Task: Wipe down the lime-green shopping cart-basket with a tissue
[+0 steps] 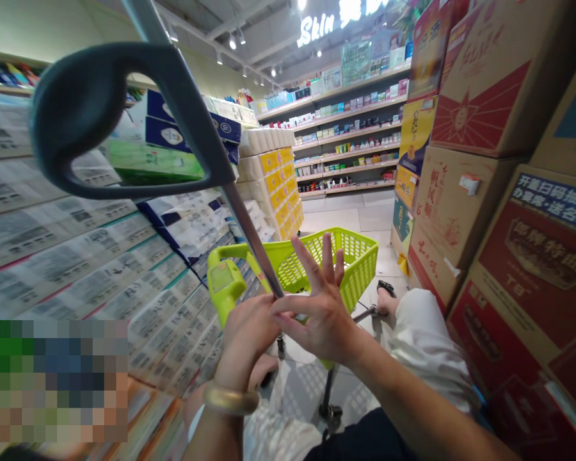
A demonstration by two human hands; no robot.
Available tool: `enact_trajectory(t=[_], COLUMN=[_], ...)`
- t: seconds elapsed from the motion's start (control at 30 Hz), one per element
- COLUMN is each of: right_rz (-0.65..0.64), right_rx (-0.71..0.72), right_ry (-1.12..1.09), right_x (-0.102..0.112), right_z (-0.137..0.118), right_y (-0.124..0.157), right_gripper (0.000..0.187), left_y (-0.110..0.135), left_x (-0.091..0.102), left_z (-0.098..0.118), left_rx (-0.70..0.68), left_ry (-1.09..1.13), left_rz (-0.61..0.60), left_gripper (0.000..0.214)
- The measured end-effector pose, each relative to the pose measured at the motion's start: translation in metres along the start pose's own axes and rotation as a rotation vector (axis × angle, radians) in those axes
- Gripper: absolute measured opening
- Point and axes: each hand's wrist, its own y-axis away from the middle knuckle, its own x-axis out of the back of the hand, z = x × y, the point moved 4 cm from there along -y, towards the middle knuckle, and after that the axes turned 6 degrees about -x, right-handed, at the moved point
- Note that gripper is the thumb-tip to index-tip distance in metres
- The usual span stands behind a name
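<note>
Left hand [250, 325] and right hand [324, 314] at pole [248, 229], aslant toward upper left.

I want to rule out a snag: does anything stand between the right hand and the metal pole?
Nothing visible does: the right hand is at the lower visible stretch of the metal pole, close beside the left hand. Whether it touches the pole is unclear.

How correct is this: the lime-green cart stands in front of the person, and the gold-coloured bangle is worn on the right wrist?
Almost: only the side is wrong. The head view shows the gold-coloured bangle at the left hand, on its wrist; the lime-green cart does stand in front.
</note>
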Motion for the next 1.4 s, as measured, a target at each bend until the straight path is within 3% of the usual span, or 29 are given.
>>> enact_trajectory(t=[0.37, 0.5, 0.7, 0.9, 1.1, 1.3, 1.4], right_rz=[0.034, 0.057, 0.256, 0.101, 0.13, 0.328, 0.301], right_rx=[-0.022, -0.05, -0.189, -0.335, -0.272, -0.216, -0.161], right_ry=[0.042, 0.043, -0.122, -0.254, -0.234, -0.029, 0.004], right_x=[-0.005, -0.005, -0.01, -0.038, -0.045, -0.034, -0.037], right_z=[0.013, 0.017, 0.05, 0.069, 0.074, 0.097, 0.095], right_y=[0.005, 0.007, 0.011, 0.016, 0.018, 0.012, 0.013], right_gripper=[0.011, 0.011, 0.013, 0.021, 0.023, 0.046, 0.047], left_y=[0.0, -0.001, -0.001, 0.0, 0.001, 0.0, 0.0], left_x=[0.002, -0.001, -0.007, -0.006, -0.007, -0.008, -0.009], left_z=[0.003, -0.001, -0.005, -0.004, -0.004, -0.005, -0.006], left_rx=[0.034, 0.076, 0.095, 0.079, 0.059, 0.046, 0.039], left_ry=[-0.029, -0.017, -0.008, 0.014, 0.018, 0.027, 0.021], left_rz=[-0.066, -0.031, 0.026, 0.029, 0.024, 0.027, 0.034], left_gripper=[0.026, 0.033, 0.043, 0.043, 0.044, 0.049, 0.047])
